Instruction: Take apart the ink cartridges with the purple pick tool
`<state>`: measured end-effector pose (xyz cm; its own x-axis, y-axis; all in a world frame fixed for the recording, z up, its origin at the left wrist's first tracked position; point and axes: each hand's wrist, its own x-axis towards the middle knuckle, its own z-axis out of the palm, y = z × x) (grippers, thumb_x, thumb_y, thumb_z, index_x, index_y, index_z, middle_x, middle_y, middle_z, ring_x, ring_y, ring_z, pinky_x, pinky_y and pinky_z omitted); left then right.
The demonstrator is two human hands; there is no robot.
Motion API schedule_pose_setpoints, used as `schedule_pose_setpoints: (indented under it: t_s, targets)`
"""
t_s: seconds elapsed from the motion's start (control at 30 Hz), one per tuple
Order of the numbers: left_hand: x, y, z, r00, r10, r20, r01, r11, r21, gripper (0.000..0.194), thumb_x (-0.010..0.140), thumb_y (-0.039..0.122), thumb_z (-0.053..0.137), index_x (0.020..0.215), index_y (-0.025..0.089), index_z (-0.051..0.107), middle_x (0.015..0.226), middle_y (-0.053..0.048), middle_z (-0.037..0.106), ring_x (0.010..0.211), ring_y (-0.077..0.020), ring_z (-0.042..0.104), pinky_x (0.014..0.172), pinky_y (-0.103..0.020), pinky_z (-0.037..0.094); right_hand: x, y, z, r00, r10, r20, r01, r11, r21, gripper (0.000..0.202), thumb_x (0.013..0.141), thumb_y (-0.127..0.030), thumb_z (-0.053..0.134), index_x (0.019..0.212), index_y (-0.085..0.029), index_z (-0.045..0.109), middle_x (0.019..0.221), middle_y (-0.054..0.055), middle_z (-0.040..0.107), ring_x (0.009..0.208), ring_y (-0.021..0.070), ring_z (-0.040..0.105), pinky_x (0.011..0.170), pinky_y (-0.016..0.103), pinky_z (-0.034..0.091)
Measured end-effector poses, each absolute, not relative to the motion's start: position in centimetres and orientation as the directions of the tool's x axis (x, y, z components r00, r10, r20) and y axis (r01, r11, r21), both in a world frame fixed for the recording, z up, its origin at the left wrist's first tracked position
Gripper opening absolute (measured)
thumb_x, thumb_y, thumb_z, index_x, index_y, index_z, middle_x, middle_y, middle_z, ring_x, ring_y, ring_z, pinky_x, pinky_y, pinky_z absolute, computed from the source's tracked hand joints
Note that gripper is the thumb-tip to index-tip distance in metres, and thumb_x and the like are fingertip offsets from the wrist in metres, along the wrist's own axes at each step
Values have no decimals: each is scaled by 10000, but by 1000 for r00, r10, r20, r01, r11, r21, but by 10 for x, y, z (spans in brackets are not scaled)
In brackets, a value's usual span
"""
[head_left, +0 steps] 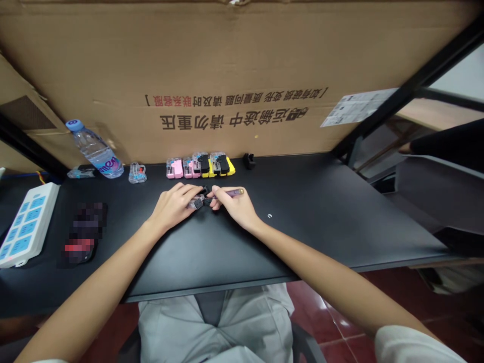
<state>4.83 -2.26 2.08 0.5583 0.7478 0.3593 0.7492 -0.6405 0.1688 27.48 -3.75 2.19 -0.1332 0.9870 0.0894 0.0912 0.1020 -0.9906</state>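
My left hand point(174, 205) is closed on a small clear-and-black device point(197, 202) above the black tabletop. My right hand point(235, 205) grips a thin purple screwdriver point(232, 192), its shaft pointing left at the device. Behind my hands, along the cardboard, stands a row of small clear devices with pink parts point(175, 168) and with black and yellow parts point(219, 164). A black piece point(249, 161) lies to the right of the row, and a clear piece with a bit of red point(137, 172) to its left.
A water bottle point(96, 151) leans against the cardboard point(234, 55) at the left. Nearer are a white power strip point(30, 224) and a dark, blurred-out phone-like object point(85, 232). A tiny whitish ring-shaped piece point(269, 216) lies right of my right hand. Black metal frame posts flank the tabletop point(321, 212).
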Motion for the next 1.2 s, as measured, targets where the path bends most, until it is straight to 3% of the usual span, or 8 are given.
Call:
schedule_pose_setpoints:
  t_s: [0.13,0.27,0.53,0.7,0.83,1.07,1.2]
  targets:
    - [50,-24,22,550,750,367,754,-635,169,437,1006,425,740,1402,245,709,1346,-74,775,1128,-278,703,816,-347,597,277,-34,21,-120,989,84,92,95,-991,541,916,-694,716,842,-169,820,694,65,761,616,189,704,663,309,590]
    - [47,-23,24,544,757,362,733,-639,233,593,899,540,836,1407,264,701,1355,-81,767,1170,-288,712,895,-358,608,282,-32,20,-97,988,118,162,133,-978,454,947,-593,706,818,-176,832,667,52,746,604,184,682,645,303,560]
    - [29,-16,23,489,797,354,711,-599,368,503,926,478,831,1361,270,690,1369,-66,758,1239,-284,713,1024,-371,566,291,-37,27,-195,960,199,296,251,-921,367,973,-373,617,714,-196,807,552,7,663,541,157,602,585,289,451]
    - [28,-15,25,412,852,322,704,-522,481,270,966,371,755,1192,256,662,1176,-36,786,1043,-251,748,898,-343,552,291,-36,29,-306,938,160,339,265,-903,369,957,-340,589,690,-186,793,526,-8,640,510,139,568,566,276,423]
    - [30,-16,28,324,886,331,674,-462,577,282,926,370,777,1135,254,628,1084,-13,775,891,-217,738,818,-314,530,295,-31,26,-256,949,183,374,272,-887,373,963,-343,585,696,-185,792,543,-6,650,535,145,590,587,276,429]
    - [31,-17,32,199,891,409,641,-434,633,315,872,353,800,1112,247,624,1014,2,769,829,-183,716,814,-287,533,304,-25,25,-117,962,245,404,271,-874,362,982,-371,600,747,-192,810,580,4,682,557,169,627,616,302,457]
    - [34,-19,34,244,892,380,619,-445,647,227,868,353,763,1026,238,649,971,5,774,773,-170,698,774,-278,527,301,-23,21,-179,945,275,396,325,-859,348,1000,-385,602,775,-220,810,713,30,772,766,220,725,767,332,515]
